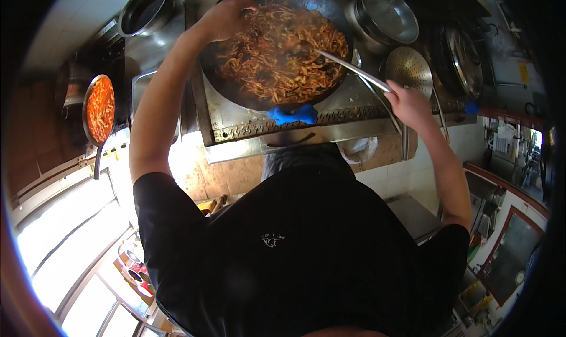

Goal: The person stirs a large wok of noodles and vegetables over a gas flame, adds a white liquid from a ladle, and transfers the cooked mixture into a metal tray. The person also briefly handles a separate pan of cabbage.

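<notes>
A large dark wok [213,80] on the stove holds a heap of browned, shredded food [277,48], with faint steam over it. My left hand [227,20] is at the wok's upper left side, its fingers curled inward by the food; what they hold, if anything, does not show. My right hand [411,105] is closed round the end of a long-handled metal cooking utensil [354,67]. The utensil's shaft slants into the middle of the heap, where its head is hidden. A blue cloth [292,114] is wrapped on the wok's near handle.
A round perforated strainer [408,70] lies right of the wok, below stacked metal pots [386,15]. Further right is a metal lid [464,61]. At left are a pan of red-orange food [100,110] and a metal pot [144,10]. The stove's metal front edge [236,151] runs before me.
</notes>
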Demonstrator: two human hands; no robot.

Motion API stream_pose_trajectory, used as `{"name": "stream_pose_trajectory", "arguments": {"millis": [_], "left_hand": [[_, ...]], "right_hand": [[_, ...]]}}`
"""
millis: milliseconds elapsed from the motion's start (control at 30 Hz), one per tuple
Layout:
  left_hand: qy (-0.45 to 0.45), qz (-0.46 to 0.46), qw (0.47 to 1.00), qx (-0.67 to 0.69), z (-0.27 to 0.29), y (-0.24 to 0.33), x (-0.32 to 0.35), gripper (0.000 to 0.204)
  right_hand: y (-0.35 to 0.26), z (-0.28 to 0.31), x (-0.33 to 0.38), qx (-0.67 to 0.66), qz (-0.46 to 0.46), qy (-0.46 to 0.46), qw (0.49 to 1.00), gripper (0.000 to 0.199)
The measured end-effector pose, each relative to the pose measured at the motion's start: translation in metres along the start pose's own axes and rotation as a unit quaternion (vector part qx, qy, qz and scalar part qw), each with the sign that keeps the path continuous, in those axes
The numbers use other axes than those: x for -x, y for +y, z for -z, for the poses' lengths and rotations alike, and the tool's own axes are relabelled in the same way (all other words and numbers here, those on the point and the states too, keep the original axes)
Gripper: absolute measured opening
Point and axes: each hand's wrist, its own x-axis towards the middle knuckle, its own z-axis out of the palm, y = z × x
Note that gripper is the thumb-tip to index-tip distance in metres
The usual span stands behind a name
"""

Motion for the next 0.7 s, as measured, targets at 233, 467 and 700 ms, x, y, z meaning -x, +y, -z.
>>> {"name": "stream_pose_trajectory", "arguments": {"millis": [233, 467, 700], "left_hand": [[-0.046, 0.121, 0.986, -0.102, -0.025, -0.003, -0.02, 0.033], [-0.077, 0.06, 0.979, -0.177, -0.089, 0.014, -0.042, 0.059], [-0.107, 0.045, 0.989, 0.096, -0.179, 0.161, -0.274, 0.043]], "right_hand": [[-0.07, -0.071, -0.048, -0.23, 0.044, -0.023, 0.972, 0.022], [0.014, -0.042, 0.018, -0.234, 0.094, 0.004, 0.968, 0.028], [0.067, -0.087, 0.039, -0.401, 0.077, -0.08, 0.909, 0.049]]}}
